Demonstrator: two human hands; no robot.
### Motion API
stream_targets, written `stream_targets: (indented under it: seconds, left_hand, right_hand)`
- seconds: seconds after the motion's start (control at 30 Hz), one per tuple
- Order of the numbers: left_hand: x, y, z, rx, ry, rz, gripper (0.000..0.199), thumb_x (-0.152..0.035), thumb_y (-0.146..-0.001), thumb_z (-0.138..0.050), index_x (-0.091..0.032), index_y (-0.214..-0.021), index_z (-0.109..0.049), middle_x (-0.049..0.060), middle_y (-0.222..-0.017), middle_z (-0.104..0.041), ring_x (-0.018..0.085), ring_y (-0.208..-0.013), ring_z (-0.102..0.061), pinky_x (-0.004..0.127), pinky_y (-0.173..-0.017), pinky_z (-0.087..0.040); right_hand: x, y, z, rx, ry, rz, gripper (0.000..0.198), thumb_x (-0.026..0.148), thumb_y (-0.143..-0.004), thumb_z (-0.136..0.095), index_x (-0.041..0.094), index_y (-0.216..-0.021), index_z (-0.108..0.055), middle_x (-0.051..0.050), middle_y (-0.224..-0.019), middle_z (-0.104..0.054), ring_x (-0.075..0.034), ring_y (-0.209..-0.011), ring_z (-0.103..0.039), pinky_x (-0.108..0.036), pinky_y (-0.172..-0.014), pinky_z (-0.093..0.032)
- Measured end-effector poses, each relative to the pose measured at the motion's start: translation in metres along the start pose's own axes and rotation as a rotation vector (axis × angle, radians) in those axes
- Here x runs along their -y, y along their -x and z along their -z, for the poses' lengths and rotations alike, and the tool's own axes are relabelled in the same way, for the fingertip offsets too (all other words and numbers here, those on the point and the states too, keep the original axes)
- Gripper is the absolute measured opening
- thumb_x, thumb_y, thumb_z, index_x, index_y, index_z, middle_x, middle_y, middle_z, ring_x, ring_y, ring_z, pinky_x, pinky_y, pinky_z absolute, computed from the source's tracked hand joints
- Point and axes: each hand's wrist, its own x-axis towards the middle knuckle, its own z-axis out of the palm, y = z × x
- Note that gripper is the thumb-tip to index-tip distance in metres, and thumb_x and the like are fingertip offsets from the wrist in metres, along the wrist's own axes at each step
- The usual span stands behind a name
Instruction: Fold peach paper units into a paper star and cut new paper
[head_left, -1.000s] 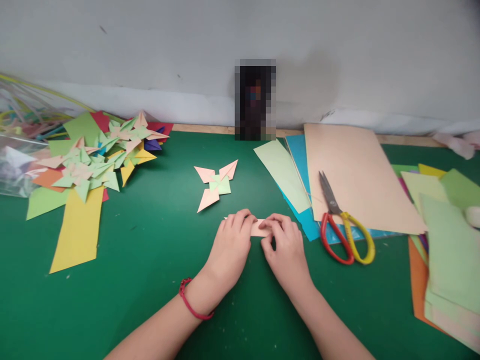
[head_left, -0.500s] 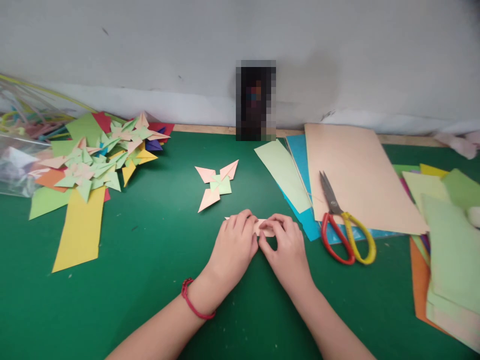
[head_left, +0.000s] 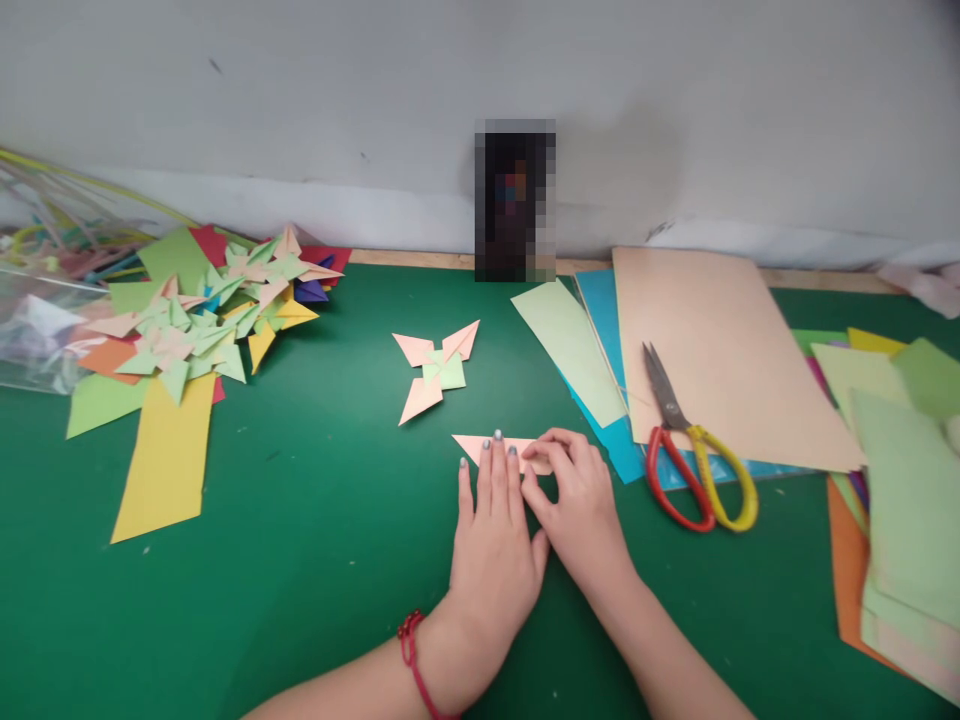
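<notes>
A folded pale pink paper piece [head_left: 471,445] with a pointed left end lies on the green tabletop, partly covered by both hands. My left hand [head_left: 496,555] rests flat on it, fingers stretched out and pressing its lower side. At the paper's right end, my right hand [head_left: 579,492] is curled, thumb and index finger gripping the edge. Just beyond lies a paper star [head_left: 446,370] with a light green centre and pink points; its lower right corner has no point.
Scissors [head_left: 670,400] with red and yellow handles lie on a large peach sheet [head_left: 712,320]. Coloured papers [head_left: 907,490] are stacked at the right. Several folded stars [head_left: 191,330] are heaped at the left. Against the wall stands a dark pixelated object [head_left: 514,220].
My left hand has uncurled from the paper and flattened onto it, shifting slightly nearer and right. More of the paper's left tip shows. My right hand keeps its grip.
</notes>
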Motion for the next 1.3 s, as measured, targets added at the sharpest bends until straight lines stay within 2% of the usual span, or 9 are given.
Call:
stream_targets:
  seconds: [0.13, 0.27, 0.4, 0.57, 0.67, 0.8, 0.97, 1.3]
  left_hand:
    - [0.0004, -0.0004, -0.0008, 0.01, 0.014, 0.013, 0.066, -0.039, -0.086, -0.043, -0.003, -0.14, -0.032, 0.022, -0.148, -0.024, 0.033, -0.139, -0.015, 0.059, -0.109, -0.019]
    - [-0.0001, 0.0005, -0.0025, 0.006, 0.026, 0.016, 0.065, -0.039, -0.086, -0.042, -0.005, -0.14, -0.032, 0.022, -0.148, -0.023, 0.034, -0.139, -0.015, 0.06, -0.108, -0.019]
    - [0.0009, 0.001, -0.0021, -0.016, 0.056, 0.005, 0.062, -0.037, -0.087, -0.044, -0.013, -0.143, -0.029, 0.021, -0.149, -0.024, 0.034, -0.139, -0.016, 0.06, -0.106, -0.022]
    - [0.0016, 0.0009, 0.0002, -0.009, 0.09, 0.01, 0.063, -0.041, -0.087, -0.047, -0.018, -0.143, -0.029, 0.022, -0.149, -0.022, 0.034, -0.139, -0.016, 0.06, -0.105, -0.022]
    - [0.0014, 0.0006, 0.0011, -0.016, 0.092, 0.018, 0.063, -0.043, -0.087, -0.047, -0.019, -0.142, -0.03, 0.021, -0.149, -0.024, 0.034, -0.139, -0.016, 0.06, -0.105, -0.023]
    - [0.0015, 0.0007, 0.0021, -0.023, 0.114, 0.02, 0.06, -0.042, -0.087, -0.047, -0.023, -0.142, -0.032, 0.019, -0.149, -0.025, 0.033, -0.139, -0.017, 0.06, -0.104, -0.024]
    - [0.0028, 0.0012, 0.0033, -0.025, 0.148, 0.001, 0.056, -0.041, -0.087, -0.05, -0.031, -0.139, -0.035, 0.016, -0.149, -0.026, 0.035, -0.138, -0.017, 0.062, -0.102, -0.026]
    - [0.0031, 0.0007, 0.0031, -0.025, 0.149, 0.0, 0.056, -0.041, -0.087, -0.049, -0.031, -0.14, -0.033, 0.015, -0.151, -0.022, 0.034, -0.139, -0.017, 0.062, -0.103, -0.026]
  right_hand:
    - [-0.0018, 0.0007, -0.0011, -0.006, 0.005, 0.008, 0.018, 0.011, -0.078, -0.048, 0.021, -0.086, -0.06, -0.007, -0.099, -0.056, -0.021, -0.083, -0.054, -0.037, -0.073, -0.043]
    - [-0.0031, 0.0009, -0.0016, 0.008, -0.011, 0.001, 0.02, 0.009, -0.079, -0.044, 0.021, -0.087, -0.058, -0.008, -0.101, -0.056, -0.021, -0.085, -0.053, -0.037, -0.074, -0.043]
    - [-0.003, 0.0015, -0.0017, -0.008, -0.034, -0.011, 0.02, 0.009, -0.081, -0.042, 0.02, -0.091, -0.055, -0.009, -0.101, -0.056, -0.022, -0.088, -0.053, -0.039, -0.075, -0.043]
    - [-0.0047, 0.0031, -0.0023, -0.1, -0.165, -0.032, 0.014, 0.014, -0.085, -0.044, 0.02, -0.092, -0.053, -0.008, -0.093, -0.058, -0.021, -0.086, -0.053, -0.038, -0.075, -0.045]
    - [-0.0062, 0.0034, -0.0012, -0.174, -0.225, -0.066, 0.019, 0.012, -0.083, -0.042, 0.02, -0.095, -0.053, -0.007, -0.092, -0.057, -0.021, -0.088, -0.054, -0.038, -0.076, -0.047]
    - [-0.0073, 0.0024, 0.0008, -0.263, -0.22, -0.084, 0.031, 0.006, -0.078, -0.038, 0.02, -0.102, -0.053, -0.009, -0.1, -0.057, -0.022, -0.098, -0.053, -0.043, -0.084, -0.046]
    - [-0.008, 0.002, 0.0004, -0.273, -0.221, -0.088, 0.044, 0.004, -0.075, -0.04, 0.019, -0.115, -0.049, -0.012, -0.117, -0.053, -0.023, -0.113, -0.048, -0.048, -0.096, -0.04]
    - [-0.0056, 0.0026, 0.0016, -0.283, -0.25, -0.097, 0.044, 0.004, -0.076, -0.041, 0.019, -0.118, -0.049, -0.013, -0.123, -0.051, -0.023, -0.118, -0.047, -0.048, -0.097, -0.042]
